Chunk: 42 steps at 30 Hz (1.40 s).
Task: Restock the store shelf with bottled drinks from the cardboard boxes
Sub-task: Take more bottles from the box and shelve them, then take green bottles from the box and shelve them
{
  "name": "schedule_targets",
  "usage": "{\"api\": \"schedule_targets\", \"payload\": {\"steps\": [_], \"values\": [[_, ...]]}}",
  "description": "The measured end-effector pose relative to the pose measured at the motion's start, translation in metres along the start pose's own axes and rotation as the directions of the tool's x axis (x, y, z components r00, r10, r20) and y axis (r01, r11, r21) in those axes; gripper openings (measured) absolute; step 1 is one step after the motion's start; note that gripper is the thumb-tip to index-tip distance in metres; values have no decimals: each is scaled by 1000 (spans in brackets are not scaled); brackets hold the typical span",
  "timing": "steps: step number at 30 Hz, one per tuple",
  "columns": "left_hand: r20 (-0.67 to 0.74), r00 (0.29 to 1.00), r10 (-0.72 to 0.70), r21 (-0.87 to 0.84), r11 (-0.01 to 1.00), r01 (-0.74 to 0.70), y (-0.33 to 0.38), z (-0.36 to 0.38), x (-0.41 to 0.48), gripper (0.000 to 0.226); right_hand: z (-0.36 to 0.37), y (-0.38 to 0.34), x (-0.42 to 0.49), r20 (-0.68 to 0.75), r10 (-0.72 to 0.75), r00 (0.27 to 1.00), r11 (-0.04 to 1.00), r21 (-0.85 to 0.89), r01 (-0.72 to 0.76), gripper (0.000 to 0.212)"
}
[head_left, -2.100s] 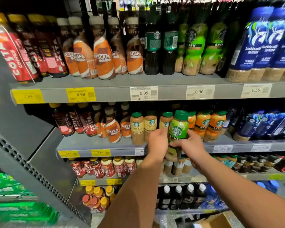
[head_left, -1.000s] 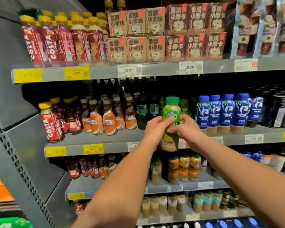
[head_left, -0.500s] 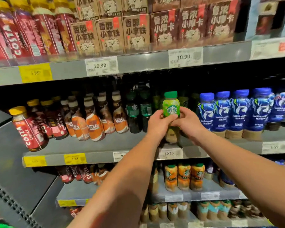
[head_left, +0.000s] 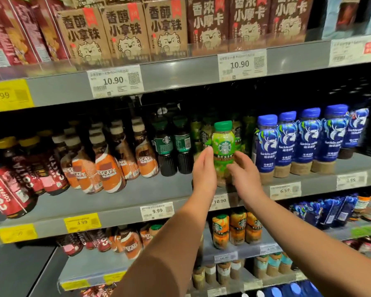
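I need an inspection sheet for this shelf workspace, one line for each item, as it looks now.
Surface: grey shelf, bottles standing in rows.
Job's things: green bottle upright at the shelf front, between both hands; cardboard boxes not in view.
Clutter: nothing seen.
Hands: left hand and right hand flank the bottle, fingers straight; contact unclear.
Cables: nothing seen.
Surroundings: blue bottles right of it, orange bottles left, cartons on the shelf above, price tags on the edges.
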<state>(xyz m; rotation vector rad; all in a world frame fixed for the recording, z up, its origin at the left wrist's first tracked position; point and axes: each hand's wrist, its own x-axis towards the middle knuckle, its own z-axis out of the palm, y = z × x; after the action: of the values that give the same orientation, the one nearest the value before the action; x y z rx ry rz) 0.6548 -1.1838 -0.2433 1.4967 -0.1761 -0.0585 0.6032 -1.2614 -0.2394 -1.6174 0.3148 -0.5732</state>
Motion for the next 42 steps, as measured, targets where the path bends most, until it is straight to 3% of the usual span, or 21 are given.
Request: {"api": "schedule_targets", "payload": {"steps": [4,10,16,20,23,25,30,33,35,37,40,42], "values": [[19,999,-41,-25,999,42,-1,-2,2,32,3,1,-3,-185,28,982,999,-19,-32,29],[85,991,-100,8,995,100,2,1,0,38,4,-7,-5,-248,97,964,994,-17,-105,48],[143,984,-104,-20,994,108,3,11,-7,70,3,-8,-14,-263,127,956,991,61,-115,43],[96,989,-116,-38,992,120,6,11,-10,86,1,-11,-16,-254,167,953,984,99,-147,44],[133,987,-93,13,996,92,9,14,-16,68,-2,-12,-15,-239,178,955,984,68,-167,55],[154,986,-68,60,996,59,8,17,-17,52,-6,-14,-18,-238,173,956,985,53,-165,52],[202,978,-48,126,992,23,7,9,-22,63,-12,-12,-20,-304,176,936,983,105,-151,48],[189,982,16,222,973,-59,14,-2,-29,35,-14,-16,-25,-375,131,918,991,32,-128,48],[188,978,90,404,900,-161,17,-14,-34,34,-16,-18,-29,-283,13,959,975,-208,-75,40],[214,966,143,642,725,-249,15,-31,-38,31,-19,-19,-32,-91,-42,995,889,-457,-4,35],[228,967,112,858,446,-254,14,-59,-53,29,-16,-19,-32,209,61,976,581,-803,136,28],[198,974,113,923,313,-224,16,-74,-67,28,-10,-19,-35,323,133,937,422,-874,241,28]]}}
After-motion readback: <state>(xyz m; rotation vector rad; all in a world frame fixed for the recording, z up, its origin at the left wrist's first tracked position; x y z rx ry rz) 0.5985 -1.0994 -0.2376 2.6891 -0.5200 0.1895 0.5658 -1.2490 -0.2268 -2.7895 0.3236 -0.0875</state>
